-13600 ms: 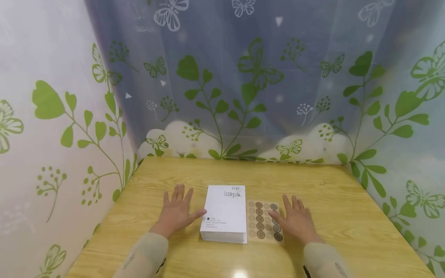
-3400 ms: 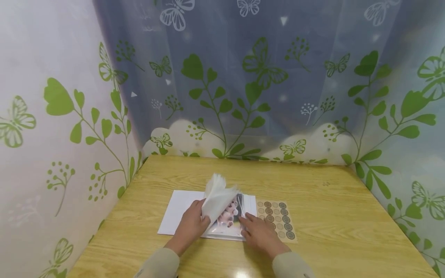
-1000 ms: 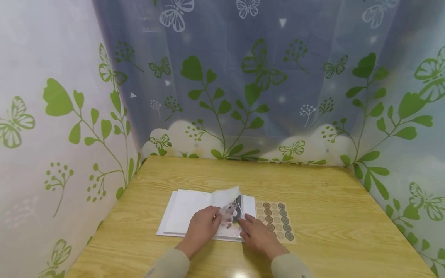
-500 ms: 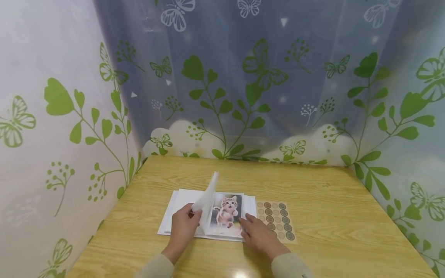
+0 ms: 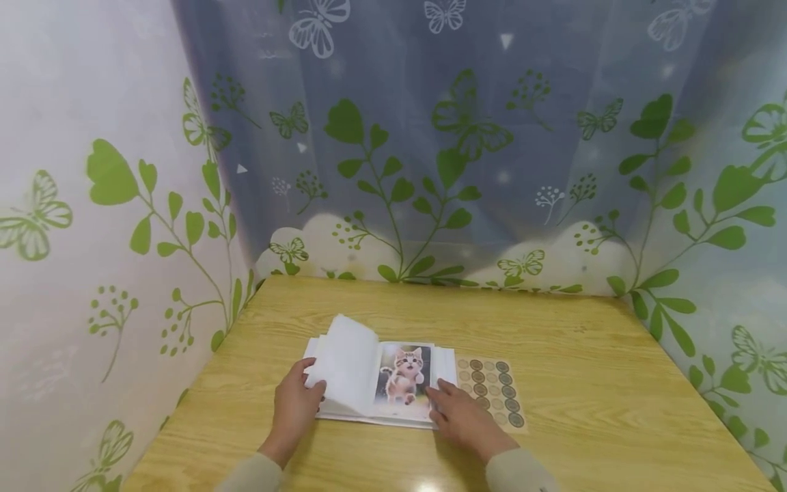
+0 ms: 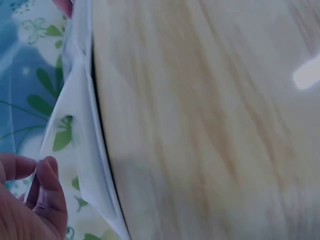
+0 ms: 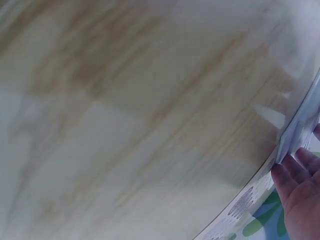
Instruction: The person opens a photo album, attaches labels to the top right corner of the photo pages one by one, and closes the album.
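Note:
A white photo album (image 5: 447,362) lies open on the wooden table, a kitten photo (image 5: 402,379) showing on its right side. My left hand (image 5: 289,410) pinches the outer edge of a white page (image 5: 344,369), which stands partly raised over the left side. In the left wrist view, thumb and fingertips of the left hand (image 6: 35,202) meet on the thin page (image 6: 75,145). My right hand (image 5: 467,420) rests at the album's right edge beside the photo. The right wrist view has the fingertips of the right hand (image 7: 302,195) touching that edge.
A sheet of round stickers (image 5: 492,393) lies right of the album, partly under the right hand. The wooden table (image 5: 584,383) reaches back to a curtain (image 5: 393,137) with leaf and butterfly prints, which also encloses both sides.
The album, closed at first, now lies open. Over the last second my left hand has swung the white page leftward, uncovering the whole kitten photo. My right hand stays at the right edge.

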Available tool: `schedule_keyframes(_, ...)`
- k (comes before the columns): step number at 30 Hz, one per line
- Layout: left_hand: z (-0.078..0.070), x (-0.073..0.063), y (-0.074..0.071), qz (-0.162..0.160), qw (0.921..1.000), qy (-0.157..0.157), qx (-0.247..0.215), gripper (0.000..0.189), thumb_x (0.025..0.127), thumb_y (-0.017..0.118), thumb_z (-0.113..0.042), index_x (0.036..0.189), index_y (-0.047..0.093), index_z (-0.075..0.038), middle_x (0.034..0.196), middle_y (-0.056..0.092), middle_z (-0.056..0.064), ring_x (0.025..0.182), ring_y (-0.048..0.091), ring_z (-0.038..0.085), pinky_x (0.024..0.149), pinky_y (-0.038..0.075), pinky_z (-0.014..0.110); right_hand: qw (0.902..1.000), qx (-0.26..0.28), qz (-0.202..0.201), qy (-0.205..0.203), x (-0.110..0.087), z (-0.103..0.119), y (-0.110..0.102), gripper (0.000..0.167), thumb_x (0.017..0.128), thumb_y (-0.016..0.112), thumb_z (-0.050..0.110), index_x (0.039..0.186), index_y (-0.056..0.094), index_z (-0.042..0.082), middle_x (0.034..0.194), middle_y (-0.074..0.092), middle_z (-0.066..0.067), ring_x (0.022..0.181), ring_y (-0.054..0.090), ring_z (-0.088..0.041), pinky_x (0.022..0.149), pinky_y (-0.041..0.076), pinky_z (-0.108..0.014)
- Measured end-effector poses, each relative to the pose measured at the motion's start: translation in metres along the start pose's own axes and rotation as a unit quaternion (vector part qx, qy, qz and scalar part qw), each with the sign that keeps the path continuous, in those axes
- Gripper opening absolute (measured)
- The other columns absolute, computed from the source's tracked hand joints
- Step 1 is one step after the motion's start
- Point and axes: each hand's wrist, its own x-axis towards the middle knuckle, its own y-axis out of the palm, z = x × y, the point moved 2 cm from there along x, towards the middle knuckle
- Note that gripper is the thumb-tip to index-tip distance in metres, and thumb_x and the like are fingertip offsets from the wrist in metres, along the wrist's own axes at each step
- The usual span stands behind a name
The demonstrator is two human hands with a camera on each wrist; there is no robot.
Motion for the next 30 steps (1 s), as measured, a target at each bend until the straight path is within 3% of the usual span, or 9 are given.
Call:
schedule_keyframes(4,0.005,0.001,-0.002,0.020,0.9947,-0.002,0.101,0.052,0.086,0.066,-0.004,0.135,0.050,0.006,0.111,0.062,0.032,0.086,0.068,0.035,0.078,0.054,0.052,0.9999,0.011,0.001,0.012,-0.004,-0.006,-0.002,0.048,0.098,0.058,0.026,0.143,0.053,0.010,0.151,0.041,-0.022,0.134,0.042,-0.044,0.106,0.032,-0.067)
schedule_keyframes(9,0.008,-0.003,0.003,0.064,0.9795,0.014,0.190,0.048,0.085,0.070,-0.010,0.129,0.058,0.004,0.109,0.067,0.027,0.101,0.064,0.044,0.082,0.052,0.057,0.9995,0.016,0.004,0.028,-0.009,-0.014,-0.008,0.047,0.097,0.059,0.025,0.142,0.054,0.011,0.150,0.042,-0.022,0.132,0.043,-0.046,0.104,0.031,-0.070)
schedule_keyframes(19,0.005,-0.010,0.015,0.112,0.9554,0.091,0.258,0.030,0.084,0.075,-0.017,0.109,0.070,-0.002,0.105,0.071,0.018,0.098,0.066,0.041,0.077,0.054,0.055,0.9989,-0.009,-0.008,0.044,-0.025,-0.029,-0.014,0.045,0.095,0.062,0.024,0.138,0.058,0.013,0.147,0.047,-0.018,0.129,0.048,-0.043,0.101,0.036,-0.069)
schedule_keyframes(23,0.007,-0.011,0.018,0.125,0.9469,0.099,0.279,0.030,0.083,0.076,-0.022,0.108,0.072,-0.004,0.103,0.071,0.015,0.098,0.066,0.039,0.078,0.054,0.054,0.9990,-0.010,-0.018,0.040,-0.029,-0.033,-0.017,0.044,0.094,0.063,0.023,0.137,0.059,0.012,0.146,0.049,-0.018,0.127,0.050,-0.043,0.100,0.039,-0.066)
schedule_keyframes(30,0.008,-0.014,0.019,0.133,0.9414,0.097,0.294,0.031,0.083,0.077,-0.030,0.105,0.072,-0.009,0.103,0.071,0.013,0.098,0.066,0.038,0.077,0.054,0.052,0.9990,-0.001,-0.034,0.029,-0.035,-0.039,-0.018,0.044,0.092,0.064,0.021,0.135,0.061,0.011,0.143,0.051,-0.020,0.123,0.052,-0.046,0.101,0.040,-0.064)
